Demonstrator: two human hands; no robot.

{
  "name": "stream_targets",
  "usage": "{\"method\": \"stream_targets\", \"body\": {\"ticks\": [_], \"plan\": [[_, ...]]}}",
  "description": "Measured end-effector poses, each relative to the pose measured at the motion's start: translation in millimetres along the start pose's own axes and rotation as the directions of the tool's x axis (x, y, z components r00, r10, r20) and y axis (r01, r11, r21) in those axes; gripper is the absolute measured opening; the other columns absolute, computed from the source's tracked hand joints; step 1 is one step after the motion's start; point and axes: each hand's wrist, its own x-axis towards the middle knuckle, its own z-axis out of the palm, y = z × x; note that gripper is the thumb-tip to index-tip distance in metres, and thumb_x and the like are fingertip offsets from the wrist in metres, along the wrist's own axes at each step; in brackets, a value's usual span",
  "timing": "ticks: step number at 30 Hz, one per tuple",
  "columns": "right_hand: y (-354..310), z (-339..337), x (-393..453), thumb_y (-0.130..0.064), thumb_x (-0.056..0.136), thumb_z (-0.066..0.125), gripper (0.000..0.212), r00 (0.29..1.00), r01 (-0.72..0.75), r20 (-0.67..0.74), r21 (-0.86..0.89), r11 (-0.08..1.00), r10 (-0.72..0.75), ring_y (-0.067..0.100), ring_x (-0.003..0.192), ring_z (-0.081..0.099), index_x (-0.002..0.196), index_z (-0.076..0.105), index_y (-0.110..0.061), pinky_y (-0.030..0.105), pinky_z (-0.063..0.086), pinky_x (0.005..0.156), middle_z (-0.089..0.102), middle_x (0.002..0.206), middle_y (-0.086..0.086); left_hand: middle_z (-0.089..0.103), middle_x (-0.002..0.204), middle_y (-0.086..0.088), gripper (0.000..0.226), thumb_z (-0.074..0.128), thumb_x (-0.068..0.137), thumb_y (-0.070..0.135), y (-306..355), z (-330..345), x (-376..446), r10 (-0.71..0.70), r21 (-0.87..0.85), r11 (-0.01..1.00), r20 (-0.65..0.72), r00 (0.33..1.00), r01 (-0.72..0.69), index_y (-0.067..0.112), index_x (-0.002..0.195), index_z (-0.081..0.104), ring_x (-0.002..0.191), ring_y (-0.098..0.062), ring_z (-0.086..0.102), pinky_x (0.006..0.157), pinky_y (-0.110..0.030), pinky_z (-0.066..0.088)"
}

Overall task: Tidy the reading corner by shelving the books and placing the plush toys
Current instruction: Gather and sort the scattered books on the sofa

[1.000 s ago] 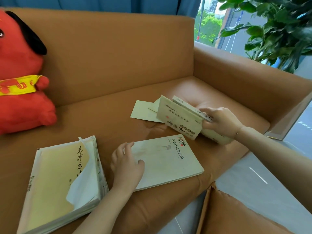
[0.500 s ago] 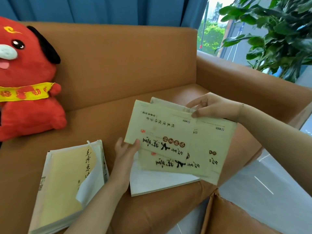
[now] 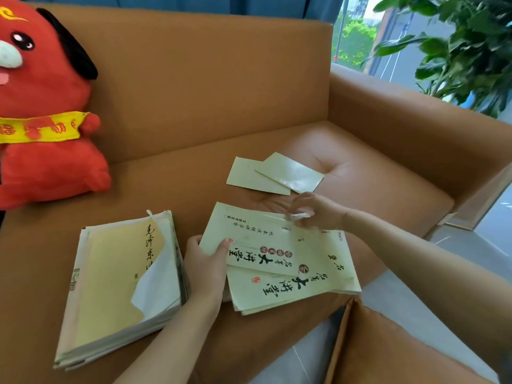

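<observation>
Several pale green books with black calligraphy [image 3: 279, 261] lie in a loose pile near the front edge of the tan sofa seat [image 3: 194, 184]. My left hand [image 3: 206, 266] grips the pile's left edge, thumb on top. My right hand [image 3: 315, 210] pinches the far right corner of the top book. A thick yellow-covered book stack [image 3: 119, 278] with a curled white page lies to the left. Two more pale green books [image 3: 274, 174] lie overlapping further back on the seat. A red plush dog [image 3: 41, 106] with a yellow scarf sits against the backrest at far left.
The sofa's right armrest [image 3: 415, 112] borders the seat. A tan cushion [image 3: 388, 345] stands on the grey floor at the lower right. A leafy green plant [image 3: 465, 45] stands behind the armrest by the window. Blue curtains hang behind the backrest.
The green books that both hands held up in the air half a second ago now lie flat on the white book at the seat's front. The camera has tilted slightly.
</observation>
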Motion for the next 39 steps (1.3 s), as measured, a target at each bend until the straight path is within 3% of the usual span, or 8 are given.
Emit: {"method": "stream_targets", "body": {"ticks": [6,9,14,18,27,32,35,39], "plan": [[2.4,15.6,-50.6,-0.029,0.092,0.059,0.016,0.904,-0.093,-0.416,0.027,0.995,0.096,0.013,0.097,0.052,0.103,0.069,-0.023,0.031,0.046,0.084,0.059,0.105,-0.003,0.063,0.092,0.006,0.027,0.071,0.085,0.015,17.9,-7.1,0.0,0.082,-0.030,0.996,-0.068,0.994,-0.084,0.017,0.105,0.052,0.078,-0.006,0.062,0.055,-0.020,0.044],[-0.8,28.6,-74.5,-0.044,0.089,0.059,0.026,0.925,-0.162,-0.305,0.222,0.962,0.226,0.011,0.096,0.051,0.105,0.069,-0.026,0.026,0.044,0.081,0.054,0.105,-0.007,0.064,0.091,0.006,0.027,0.071,0.085,0.014,27.8,-10.0,0.0,0.114,-0.066,0.991,-0.078,0.990,-0.119,0.017,0.104,0.053,0.078,-0.008,0.064,0.057,-0.024,0.048],[-11.8,43.5,-78.9,-0.070,0.077,0.053,0.075,0.966,-0.202,-0.169,-0.018,0.979,0.197,0.013,0.131,0.023,0.139,0.044,-0.029,0.035,0.021,0.109,0.037,0.138,-0.009,0.067,0.096,-0.005,0.032,0.072,0.082,0.004,37.6,-10.5,2.4,0.036,-0.224,0.974,-0.037,0.999,-0.043,0.015,0.104,0.051,0.084,-0.021,0.067,0.069,-0.036,0.056],[-19.7,50.9,-75.3,-0.064,0.078,0.060,0.075,0.947,-0.239,-0.223,-0.011,0.971,0.231,0.018,0.134,0.020,0.140,0.042,-0.026,0.038,0.021,0.111,0.033,0.142,-0.004,0.065,0.101,-0.010,0.037,0.064,0.085,-0.008,36.2,-11.1,-1.1,-0.091,-0.349,0.930,0.080,0.993,0.113,0.012,0.111,0.048,0.090,-0.025,0.066,0.073,-0.038,0.056],[-18.3,67.6,-80.5,-0.023,0.083,0.071,0.049,0.837,-0.187,-0.425,0.372,0.909,0.346,0.020,0.130,0.035,0.128,0.058,-0.009,0.023,0.026,0.101,0.046,0.137,0.002,0.062,0.098,-0.007,0.033,0.069,0.077,-0.008,25.5,-24.1,-10.6,-0.113,0.103,0.990,0.234,0.966,0.091,0.014,0.094,0.050,0.093,-0.026,0.064,0.087,-0.047,0.054],[-22.5,69.5,-84.0,-0.024,0.086,0.066,0.036,0.736,-0.326,-0.504,0.321,0.889,0.452,0.025,0.121,0.036,0.119,0.066,-0.009,0.018,0.024,0.090,0.051,0.125,0.006,0.063,0.102,-0.010,0.037,0.066,0.079,-0.008,22.5,-26.8,-14.1,-0.241,0.124,0.969,0.281,0.929,0.214,0.008,0.108,0.049,0.094,-0.025,0.064,0.086,-0.041,0.053],[-22.7,70.6,-82.9,-0.020,0.085,0.061,0.027,0.751,-0.345,-0.437,0.379,0.859,0.495,0.023,0.121,0.043,0.111,0.071,-0.016,0.032,0.034,0.104,0.055,0.122,-0.002,0.060,0.108,-0.010,0.049,0.066,0.079,-0.003,18.3,-25.4,-18.1,-0.264,0.163,0.961,0.289,0.920,0.224,0.012,0.119,0.042,0.098,-0.027,0.062,0.085,-0.043,0.053],[-32.8,60.9,-87.0,-0.011,0.087,0.055,0.022,0.833,-0.229,-0.296,0.585,0.778,0.467,0.013,0.112,0.050,0.096,0.075,-0.013,0.026,0.038,0.092,0.053,0.120,-0.006,0.060,0.106,-0.007,0.049,0.069,0.083,0.003,18.0,-24.9,-21.0,-0.246,0.192,0.961,0.270,0.931,0.198,0.018,0.118,0.038,0.085,-0.020,0.060,0.061,-0.033,0.049]]}}
